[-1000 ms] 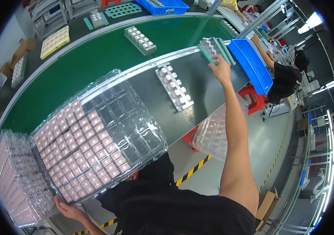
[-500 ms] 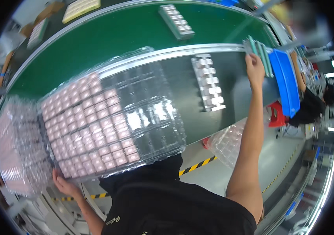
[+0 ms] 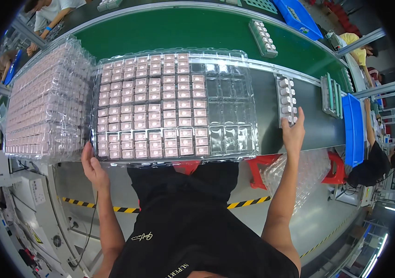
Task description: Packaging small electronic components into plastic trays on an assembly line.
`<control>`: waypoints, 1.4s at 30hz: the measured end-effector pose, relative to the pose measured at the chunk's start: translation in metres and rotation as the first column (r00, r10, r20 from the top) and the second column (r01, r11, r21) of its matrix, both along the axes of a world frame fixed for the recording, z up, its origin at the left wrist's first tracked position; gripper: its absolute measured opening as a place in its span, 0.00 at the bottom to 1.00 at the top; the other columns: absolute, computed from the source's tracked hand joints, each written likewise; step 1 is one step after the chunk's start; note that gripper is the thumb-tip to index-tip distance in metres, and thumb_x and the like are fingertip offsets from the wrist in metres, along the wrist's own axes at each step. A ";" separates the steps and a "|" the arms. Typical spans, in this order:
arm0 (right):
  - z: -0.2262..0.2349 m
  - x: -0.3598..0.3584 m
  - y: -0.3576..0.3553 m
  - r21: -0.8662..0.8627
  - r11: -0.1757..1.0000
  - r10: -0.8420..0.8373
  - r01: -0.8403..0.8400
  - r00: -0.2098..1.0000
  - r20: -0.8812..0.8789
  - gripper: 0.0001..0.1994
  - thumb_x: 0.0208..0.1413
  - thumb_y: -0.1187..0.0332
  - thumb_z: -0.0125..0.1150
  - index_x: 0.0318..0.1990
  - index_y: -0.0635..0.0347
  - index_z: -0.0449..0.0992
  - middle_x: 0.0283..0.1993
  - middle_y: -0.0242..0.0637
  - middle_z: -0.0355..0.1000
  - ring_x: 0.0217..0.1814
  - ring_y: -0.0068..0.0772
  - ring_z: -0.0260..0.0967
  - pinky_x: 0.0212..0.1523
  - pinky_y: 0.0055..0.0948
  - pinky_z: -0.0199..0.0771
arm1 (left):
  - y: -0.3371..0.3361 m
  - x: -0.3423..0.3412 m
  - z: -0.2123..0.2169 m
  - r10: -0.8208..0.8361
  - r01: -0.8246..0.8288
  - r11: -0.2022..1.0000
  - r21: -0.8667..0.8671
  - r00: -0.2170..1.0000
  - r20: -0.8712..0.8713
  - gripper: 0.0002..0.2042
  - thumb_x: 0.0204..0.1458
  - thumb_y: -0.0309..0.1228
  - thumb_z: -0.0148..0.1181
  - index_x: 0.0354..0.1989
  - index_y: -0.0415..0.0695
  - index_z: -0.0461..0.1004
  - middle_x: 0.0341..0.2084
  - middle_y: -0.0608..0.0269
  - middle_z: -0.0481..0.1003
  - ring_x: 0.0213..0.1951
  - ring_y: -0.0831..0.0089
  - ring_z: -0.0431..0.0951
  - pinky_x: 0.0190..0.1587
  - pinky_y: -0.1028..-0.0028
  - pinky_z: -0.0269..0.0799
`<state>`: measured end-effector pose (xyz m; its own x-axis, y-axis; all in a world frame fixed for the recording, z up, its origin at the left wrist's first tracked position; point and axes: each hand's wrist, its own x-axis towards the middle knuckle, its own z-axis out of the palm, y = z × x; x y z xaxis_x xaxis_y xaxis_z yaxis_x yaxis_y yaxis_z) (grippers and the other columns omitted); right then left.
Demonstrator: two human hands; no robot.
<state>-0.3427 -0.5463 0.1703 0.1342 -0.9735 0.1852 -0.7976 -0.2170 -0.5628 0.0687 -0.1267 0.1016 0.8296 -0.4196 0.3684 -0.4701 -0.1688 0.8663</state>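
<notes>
A clear plastic blister tray (image 3: 232, 134) lies in front of me, with pale pink square pieces (image 3: 154, 110) filling its left and middle pockets; the pockets at its right end hold none. My left hand (image 3: 95, 170) is at the tray's near left corner, fingers stretched up along the edge. To the right of the tray, a narrow holder (image 3: 281, 95) carries a row of white capped pieces (image 3: 288, 100). My right hand (image 3: 293, 133) has its near end between thumb and fingers; the holder rests on the dark table.
A tall stack of filled clear trays (image 3: 44, 106) stands at left. Beyond runs a green conveyor belt (image 3: 169, 30) bearing another filled holder (image 3: 263, 39). Green-edged holders (image 3: 331, 97) and a blue bin (image 3: 354, 129) are at right. Red stools (image 3: 257, 171) stand below; co-workers sit around.
My right hand has left the green-edged holders by the blue bin and come back to the near end of the holder with white pieces. The view has turned; my left hand stays at the tray corner.
</notes>
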 end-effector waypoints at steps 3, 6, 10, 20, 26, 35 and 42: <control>-0.001 -0.002 0.014 -0.054 0.998 0.016 -0.018 0.999 -0.040 0.33 0.55 0.68 0.64 0.67 0.70 0.61 0.47 0.60 0.77 0.49 0.58 0.76 0.52 0.45 0.72 | 0.000 -0.006 -0.002 -0.005 0.008 1.000 -0.027 0.996 0.094 0.20 0.65 0.26 0.42 0.64 0.32 0.64 0.63 0.47 0.65 0.66 0.58 0.64 0.69 0.62 0.60; 0.003 0.002 0.036 -0.043 0.999 0.002 -0.003 1.000 -0.017 0.34 0.53 0.66 0.66 0.66 0.71 0.61 0.48 0.60 0.76 0.49 0.58 0.76 0.51 0.45 0.73 | -0.004 -0.017 0.020 0.012 -0.105 0.966 0.236 0.931 0.364 0.21 0.61 0.28 0.49 0.62 0.34 0.67 0.63 0.45 0.64 0.65 0.53 0.64 0.67 0.58 0.59; 0.010 0.016 0.064 0.016 0.998 0.055 -0.056 0.998 0.015 0.38 0.54 0.60 0.69 0.68 0.70 0.59 0.51 0.60 0.75 0.52 0.59 0.75 0.54 0.43 0.72 | -0.012 -0.030 0.042 -0.050 -0.043 0.983 0.176 0.868 0.494 0.21 0.56 0.24 0.52 0.59 0.35 0.69 0.60 0.45 0.65 0.62 0.52 0.66 0.66 0.57 0.58; 0.001 -0.027 0.037 0.398 0.897 -0.088 -0.192 0.805 0.587 0.26 0.62 0.68 0.62 0.63 0.70 0.62 0.48 0.46 0.77 0.47 0.27 0.73 0.50 0.28 0.72 | -0.192 -0.148 0.120 -0.822 0.827 0.553 0.102 0.561 -0.095 0.11 0.52 0.21 0.59 0.44 0.38 0.79 0.36 0.53 0.79 0.39 0.59 0.80 0.44 0.66 0.74; -0.018 -0.042 0.029 0.358 0.922 -0.130 -0.151 0.748 0.651 0.20 0.65 0.69 0.58 0.59 0.68 0.63 0.46 0.43 0.77 0.44 0.26 0.74 0.44 0.26 0.74 | -0.290 -0.219 0.098 -0.914 0.903 0.377 0.206 0.399 -0.076 0.12 0.56 0.30 0.57 0.45 0.39 0.79 0.33 0.51 0.78 0.35 0.56 0.79 0.39 0.63 0.74; -0.019 -0.045 0.021 0.422 0.894 -0.272 -0.149 0.568 0.777 0.15 0.69 0.62 0.53 0.56 0.61 0.69 0.50 0.39 0.71 0.42 0.28 0.73 0.41 0.29 0.76 | -0.349 -0.273 0.078 -0.878 0.840 0.416 0.348 0.471 -0.086 0.13 0.53 0.33 0.60 0.42 0.38 0.79 0.33 0.44 0.79 0.37 0.47 0.80 0.43 0.54 0.74; -0.007 -0.029 -0.001 0.412 0.876 0.007 -0.250 0.861 0.508 0.15 0.58 0.62 0.66 0.46 0.64 0.77 0.34 0.28 0.72 0.35 0.17 0.65 0.34 0.22 0.66 | -0.358 -0.273 0.061 -0.834 0.837 0.507 0.206 0.537 -0.126 0.08 0.48 0.29 0.62 0.35 0.41 0.77 0.31 0.49 0.80 0.38 0.46 0.80 0.42 0.54 0.74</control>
<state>-0.3714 -0.5473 0.1635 0.2773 -0.9412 -0.1929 -0.3839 0.0755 -0.9203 -0.2045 -0.4845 0.1627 0.0546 -0.9846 0.1660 -0.4871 0.1189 0.8652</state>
